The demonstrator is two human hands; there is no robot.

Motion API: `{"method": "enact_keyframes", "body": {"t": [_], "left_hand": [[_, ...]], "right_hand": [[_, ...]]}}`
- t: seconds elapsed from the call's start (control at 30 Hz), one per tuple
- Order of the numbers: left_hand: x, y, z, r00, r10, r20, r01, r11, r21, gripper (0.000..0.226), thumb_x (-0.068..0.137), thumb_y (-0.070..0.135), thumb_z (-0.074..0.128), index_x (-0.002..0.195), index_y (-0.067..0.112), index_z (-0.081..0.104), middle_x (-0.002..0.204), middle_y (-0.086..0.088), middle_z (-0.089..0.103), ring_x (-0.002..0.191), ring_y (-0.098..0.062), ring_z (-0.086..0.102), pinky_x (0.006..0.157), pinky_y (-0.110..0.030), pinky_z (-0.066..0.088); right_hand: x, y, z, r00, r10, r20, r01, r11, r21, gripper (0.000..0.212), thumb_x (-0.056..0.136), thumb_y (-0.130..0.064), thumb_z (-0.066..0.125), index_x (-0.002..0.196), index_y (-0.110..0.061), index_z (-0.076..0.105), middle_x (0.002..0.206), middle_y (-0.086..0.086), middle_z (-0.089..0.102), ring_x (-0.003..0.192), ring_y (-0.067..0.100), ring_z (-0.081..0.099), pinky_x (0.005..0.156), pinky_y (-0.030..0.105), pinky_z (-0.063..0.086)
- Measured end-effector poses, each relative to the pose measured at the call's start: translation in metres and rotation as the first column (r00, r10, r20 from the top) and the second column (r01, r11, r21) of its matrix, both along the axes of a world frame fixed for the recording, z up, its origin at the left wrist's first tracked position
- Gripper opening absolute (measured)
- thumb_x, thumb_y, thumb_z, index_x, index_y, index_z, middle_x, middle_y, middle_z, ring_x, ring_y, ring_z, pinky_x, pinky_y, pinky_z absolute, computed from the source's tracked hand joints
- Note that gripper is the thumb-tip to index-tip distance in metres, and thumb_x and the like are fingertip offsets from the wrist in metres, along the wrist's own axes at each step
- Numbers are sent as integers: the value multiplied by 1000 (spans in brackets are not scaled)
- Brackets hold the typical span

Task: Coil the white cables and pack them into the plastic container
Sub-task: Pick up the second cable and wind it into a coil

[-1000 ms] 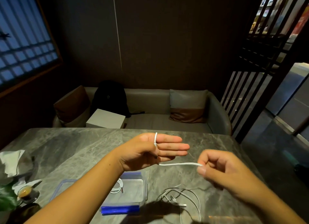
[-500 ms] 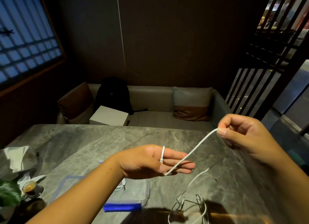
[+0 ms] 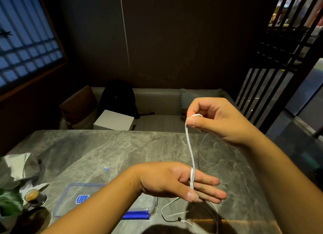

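My left hand (image 3: 176, 181) is held flat above the grey marble table (image 3: 111, 151), fingers straight, thumb pressing a white cable (image 3: 189, 150) looped around the fingers. The cable rises steeply to my right hand (image 3: 215, 120), which pinches it between thumb and forefinger high over the table's far edge. The slack of the cable hangs down and lies in loose curves on the table (image 3: 174, 214) near the front edge. A clear plastic container (image 3: 70, 198) with a blue clip (image 3: 136, 215) lies under my left forearm; its inside is mostly hidden.
A small cup of coffee (image 3: 32, 197), crumpled tissue (image 3: 15, 165) and a green plant (image 3: 8, 204) crowd the table's left side. Behind the table a sofa holds a white box (image 3: 113, 120), a black backpack (image 3: 118, 97) and cushions. A slatted screen stands at right.
My right hand has carried the cable up and inward, from right of the left hand to above it. The left hand has sunk lower. The slack on the table has shifted.
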State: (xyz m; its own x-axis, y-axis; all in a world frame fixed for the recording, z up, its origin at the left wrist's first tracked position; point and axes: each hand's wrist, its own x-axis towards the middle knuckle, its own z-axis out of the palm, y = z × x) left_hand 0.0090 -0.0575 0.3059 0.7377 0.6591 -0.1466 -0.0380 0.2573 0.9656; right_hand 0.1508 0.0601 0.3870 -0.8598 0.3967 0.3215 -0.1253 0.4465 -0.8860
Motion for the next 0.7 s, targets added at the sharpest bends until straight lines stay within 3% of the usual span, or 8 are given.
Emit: {"method": "enact_keyframes", "body": {"t": [0.17,0.3,0.5,0.7], "left_hand": [[5,1,5,999,-23,23,22,1000,12,57,96,-20,27,151,-9,16,153,-37,22,142,-50,24,120,-42,24],[8,1,7,1000,11,-22,-9,997,80,52,98,-18,29,149,-10,24,148,-39,30,138,-52,32,118,-50,25],[6,0,10,995,91,35,-94,991,99,48,99,-15,32,146,-7,32,146,-35,37,136,-49,37,118,-56,24],[4,-1,17,984,145,104,-157,980,120,49,97,-16,34,145,-7,35,146,-34,38,135,-45,41,116,-54,29]], "right_hand": [[-18,-4,3,997,70,22,-71,997,30,8,88,-3,67,81,-5,62,67,-8,57,59,4,49,59,15,42],[-25,-2,-2,998,55,36,-54,998,-13,8,88,0,65,82,-1,61,62,-8,55,54,2,47,54,13,40],[-26,12,-28,994,-105,16,106,971,-214,15,91,-5,63,76,-9,61,59,8,38,48,10,31,46,22,25],[-22,19,-47,989,-136,50,145,910,-388,17,88,-12,67,72,-12,60,60,6,41,50,12,28,51,27,19]]}}
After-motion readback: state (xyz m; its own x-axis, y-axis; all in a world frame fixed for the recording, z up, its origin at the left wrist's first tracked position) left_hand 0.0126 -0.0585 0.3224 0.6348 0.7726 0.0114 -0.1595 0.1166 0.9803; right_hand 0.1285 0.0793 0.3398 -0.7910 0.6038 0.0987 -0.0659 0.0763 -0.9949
